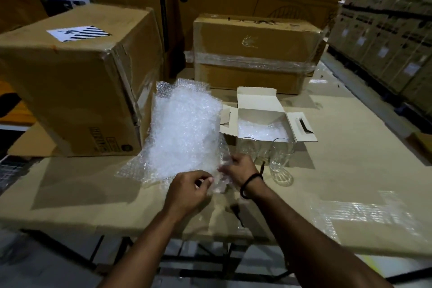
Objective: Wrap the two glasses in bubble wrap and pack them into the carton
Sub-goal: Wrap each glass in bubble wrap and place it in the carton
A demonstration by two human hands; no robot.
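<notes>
From here I see my left hand (189, 190) and right hand (238, 170) each pinching the near edge of the bubble wrap (184, 133), at the middle of the tabletop (350, 170). Both glasses (281, 163) stand upright just beside the open carton (261, 114), on its near side.

The counter (327, 182) is surfaced with flat cardboard sheeting. The bubble wrap (184, 133) lies on it directly beyond the fingers (207, 180), with its near edge pinched in them. Two glasses (279, 163) stand upright just right of the fingers. The open white carton (261, 114) sits just beyond the glasses. A large brown box (77, 91) rests beyond and left of the fingers. A taped box (254, 54) rests well beyond them.
</notes>
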